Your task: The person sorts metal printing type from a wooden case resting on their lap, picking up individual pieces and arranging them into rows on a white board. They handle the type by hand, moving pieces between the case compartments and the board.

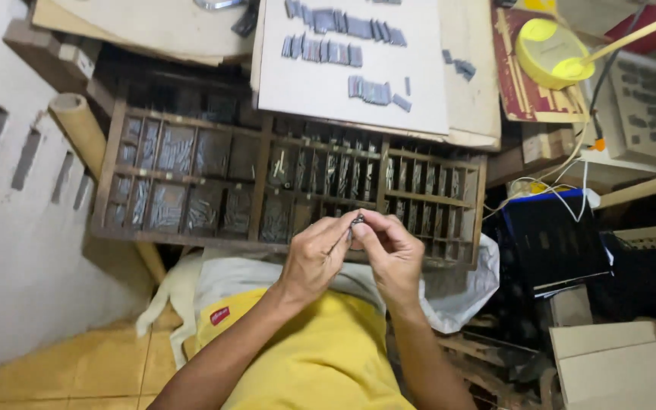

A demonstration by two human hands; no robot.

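Observation:
My left hand (314,257) and my right hand (391,247) meet in front of my yellow shirt, fingertips pinched together on a small dark metal type piece (357,221). Both hands hover over the near edge of a wooden type case (262,176) divided into many small compartments filled with grey metal sorts. Above the case lies a white board (419,91) carrying several short rows of grey type pieces (343,26).
A cardboard tube (77,125) leans by the white wall at left. At upper right sit a yellow bowl (547,49) and a red board. A black box (552,239), cables and cardboard boxes (609,364) crowd the right. A white cloth bag lies under the case.

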